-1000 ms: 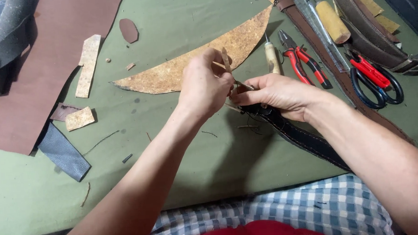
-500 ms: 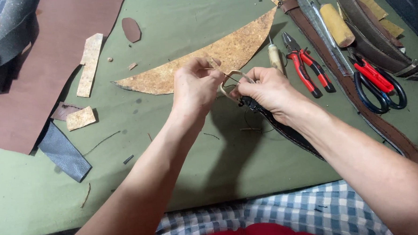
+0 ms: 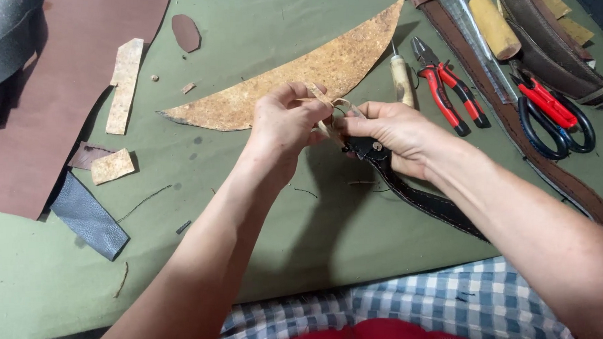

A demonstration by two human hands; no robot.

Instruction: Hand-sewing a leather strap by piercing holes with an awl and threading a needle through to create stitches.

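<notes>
Black belt [image 3: 411, 195] is held at its end by the right hand [image 3: 398, 135], fingers curled around the strap just behind a small rivet, so the end is kept steady above the green mat [image 3: 264, 246]. The rest of the belt trails toward the body, under the right forearm. A narrow tan strip [image 3: 327, 114] is pinched between thumb and fingertips of the left hand [image 3: 286, 123]; the strip is looped at the belt end, beside a metal ring that is mostly hidden. Both hands are brought close together, almost touching, which gives control over the small loop.

Tools are parked within reach on the right: awl with wooden handle [image 3: 401, 80], red pliers [image 3: 447, 92], scissors [image 3: 550, 111], brown strap [image 3: 516, 126]. The curved tan leather offcut [image 3: 291, 82] lies just behind the hands, untouched.

Against the frame half a second earlier: the hands are seen slightly nearer the body and a little more closed on the strip; the belt's free length lies in much the same line. Bench items are unmoved.
</notes>
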